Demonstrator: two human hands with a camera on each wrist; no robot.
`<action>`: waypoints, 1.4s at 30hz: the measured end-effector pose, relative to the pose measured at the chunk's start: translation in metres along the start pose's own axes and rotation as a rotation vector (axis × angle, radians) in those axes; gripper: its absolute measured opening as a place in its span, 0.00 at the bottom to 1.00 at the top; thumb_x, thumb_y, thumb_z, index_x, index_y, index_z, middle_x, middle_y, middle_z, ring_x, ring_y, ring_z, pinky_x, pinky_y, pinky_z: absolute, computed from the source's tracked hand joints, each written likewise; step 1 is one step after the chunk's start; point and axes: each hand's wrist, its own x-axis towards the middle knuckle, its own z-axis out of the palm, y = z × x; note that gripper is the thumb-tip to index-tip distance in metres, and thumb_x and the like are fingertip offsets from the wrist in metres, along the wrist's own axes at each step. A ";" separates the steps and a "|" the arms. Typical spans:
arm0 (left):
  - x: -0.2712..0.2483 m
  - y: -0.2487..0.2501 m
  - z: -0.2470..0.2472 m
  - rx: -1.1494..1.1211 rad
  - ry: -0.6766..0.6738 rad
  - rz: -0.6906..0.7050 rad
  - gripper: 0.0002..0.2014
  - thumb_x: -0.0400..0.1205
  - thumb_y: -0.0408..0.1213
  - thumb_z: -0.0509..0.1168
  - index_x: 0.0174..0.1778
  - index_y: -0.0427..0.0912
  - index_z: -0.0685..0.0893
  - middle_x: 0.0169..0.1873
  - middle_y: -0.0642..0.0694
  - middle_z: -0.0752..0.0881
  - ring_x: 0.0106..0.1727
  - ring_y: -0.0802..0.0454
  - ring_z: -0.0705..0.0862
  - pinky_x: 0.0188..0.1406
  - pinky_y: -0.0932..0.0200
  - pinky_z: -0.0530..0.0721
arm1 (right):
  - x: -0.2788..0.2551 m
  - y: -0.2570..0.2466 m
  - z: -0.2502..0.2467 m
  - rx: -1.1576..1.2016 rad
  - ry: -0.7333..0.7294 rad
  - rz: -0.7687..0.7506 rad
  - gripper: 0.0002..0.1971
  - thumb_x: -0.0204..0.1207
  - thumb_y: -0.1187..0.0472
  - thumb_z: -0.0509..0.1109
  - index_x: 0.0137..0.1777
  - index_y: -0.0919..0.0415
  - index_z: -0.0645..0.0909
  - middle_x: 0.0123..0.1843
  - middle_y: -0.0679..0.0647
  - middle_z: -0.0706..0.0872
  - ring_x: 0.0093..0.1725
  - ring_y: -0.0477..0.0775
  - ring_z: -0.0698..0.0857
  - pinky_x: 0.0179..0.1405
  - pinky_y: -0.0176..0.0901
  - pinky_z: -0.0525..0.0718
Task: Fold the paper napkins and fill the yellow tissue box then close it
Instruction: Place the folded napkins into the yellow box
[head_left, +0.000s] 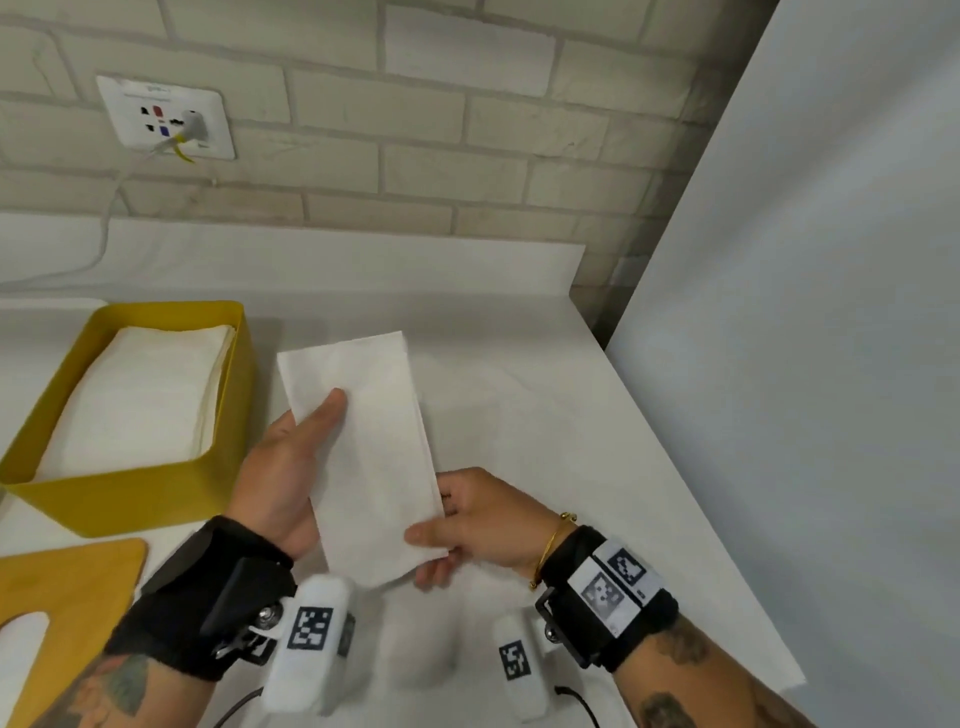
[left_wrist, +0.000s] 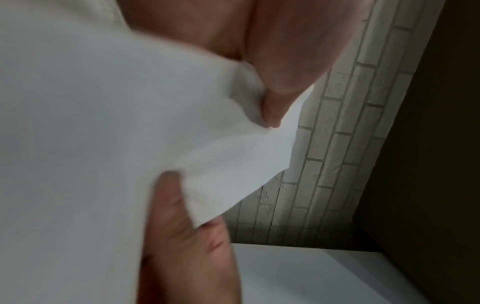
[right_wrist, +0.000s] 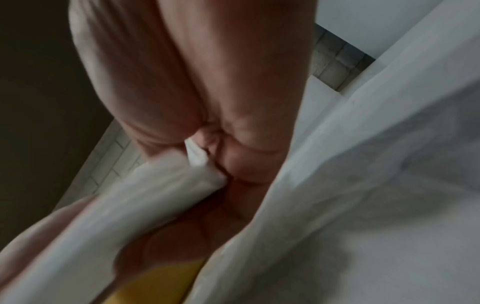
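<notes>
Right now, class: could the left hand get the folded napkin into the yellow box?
Probably yes: the left hand holds the napkin beside the open yellow box, nothing between; the right hand must release.

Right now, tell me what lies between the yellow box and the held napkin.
Head view: only bare white table between the yellow box and the napkin.

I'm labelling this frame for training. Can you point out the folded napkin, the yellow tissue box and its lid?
folded napkin (head_left: 374, 447), head view, middle of its top face.
yellow tissue box (head_left: 119, 501), head view, near outer wall.
lid (head_left: 88, 571), head view, bare wooden top.
</notes>
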 end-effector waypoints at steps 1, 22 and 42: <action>0.001 0.001 -0.002 -0.008 0.020 0.018 0.11 0.88 0.41 0.62 0.60 0.42 0.87 0.53 0.41 0.93 0.50 0.45 0.93 0.46 0.50 0.93 | -0.005 -0.001 -0.007 -0.044 -0.055 0.044 0.07 0.82 0.70 0.72 0.59 0.66 0.82 0.50 0.64 0.92 0.38 0.54 0.92 0.36 0.40 0.89; -0.013 0.003 -0.023 0.015 0.105 -0.031 0.10 0.87 0.41 0.63 0.61 0.46 0.87 0.53 0.42 0.93 0.50 0.44 0.93 0.58 0.41 0.85 | 0.010 0.021 -0.168 -0.603 0.693 0.358 0.13 0.80 0.57 0.74 0.57 0.67 0.85 0.57 0.60 0.87 0.62 0.63 0.85 0.65 0.49 0.83; -0.012 0.002 -0.020 0.010 0.106 -0.052 0.12 0.86 0.42 0.64 0.62 0.45 0.86 0.54 0.40 0.92 0.53 0.40 0.91 0.57 0.39 0.85 | -0.070 -0.135 -0.111 0.048 0.589 -0.652 0.13 0.73 0.71 0.77 0.57 0.62 0.87 0.52 0.53 0.94 0.52 0.54 0.93 0.52 0.46 0.90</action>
